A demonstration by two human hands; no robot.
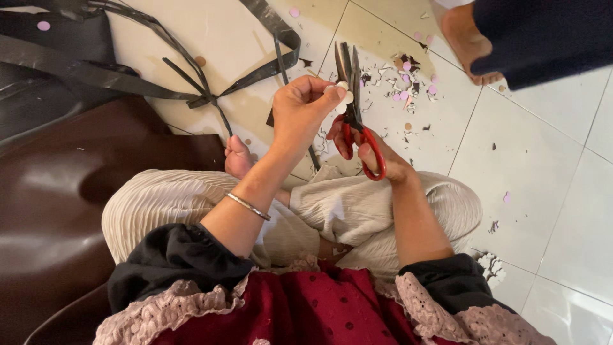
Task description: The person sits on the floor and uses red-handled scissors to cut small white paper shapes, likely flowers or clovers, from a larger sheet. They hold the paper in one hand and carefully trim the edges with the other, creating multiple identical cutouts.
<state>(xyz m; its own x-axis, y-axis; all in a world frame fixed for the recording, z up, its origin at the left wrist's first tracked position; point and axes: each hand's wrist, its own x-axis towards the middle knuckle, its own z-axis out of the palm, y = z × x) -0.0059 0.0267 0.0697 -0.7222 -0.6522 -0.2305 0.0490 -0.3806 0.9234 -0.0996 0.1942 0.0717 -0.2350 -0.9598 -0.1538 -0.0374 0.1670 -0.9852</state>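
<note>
Upright, scissors [353, 96] in right hand [377, 156] — blades point away, up-frame.

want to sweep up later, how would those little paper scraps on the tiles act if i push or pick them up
The paper scraps look thin, flat and tiny, so they would probably be very light and slide or scatter across the glossy floor tiles when pushed. Lying flat, they may be hard to pinch up singly. They look unlikely to roll.

Home floor used as a craft spot: white floor tiles [530, 160], paper scraps [408, 80] strewn beside dark strips [128, 76], brown cushion [57, 198] adjoining the tiles.
</note>
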